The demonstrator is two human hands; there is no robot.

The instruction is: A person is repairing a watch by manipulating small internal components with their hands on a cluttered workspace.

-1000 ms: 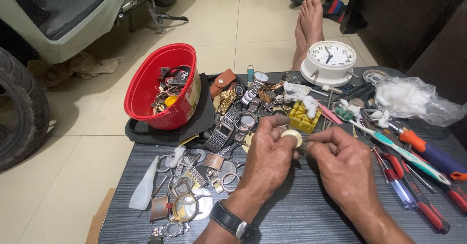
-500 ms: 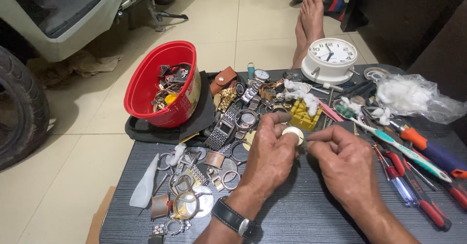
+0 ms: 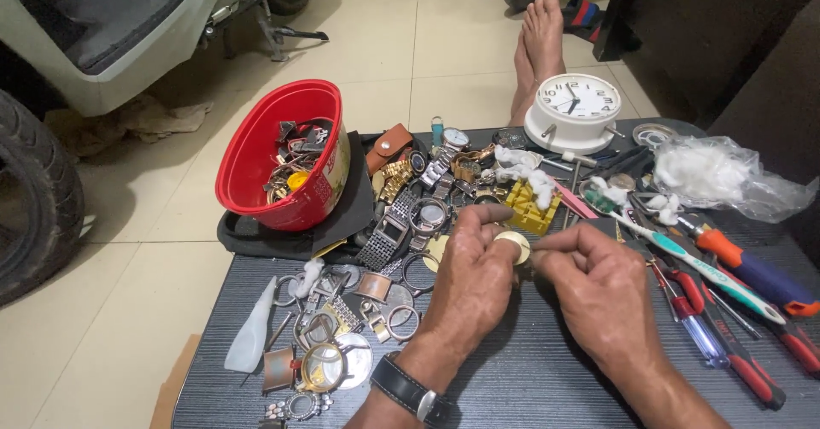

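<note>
My left hand (image 3: 470, 279) holds a small round gold watch case (image 3: 512, 244) between thumb and fingers over the middle of the dark table (image 3: 530, 386). A black-strapped wristwatch (image 3: 414, 390) sits on that wrist. My right hand (image 3: 598, 296) is pinched shut right beside the case, its fingertips touching the case's right edge; whether it holds a small tool is hidden. Just beyond the hands stands a yellow plastic holder block (image 3: 531, 207).
A red bucket (image 3: 282, 160) of watch parts lies tilted at the back left. Loose watches, bands and rings (image 3: 401, 224) spread left of my hands. White clock (image 3: 574, 108), cotton in a bag (image 3: 717, 173), toothbrush (image 3: 683, 249) and screwdrivers (image 3: 735, 275) lie right. Someone's bare feet (image 3: 536, 44) rest beyond the table.
Both hands stay together on the round case. They have shifted slightly, and the view has drifted a little.
</note>
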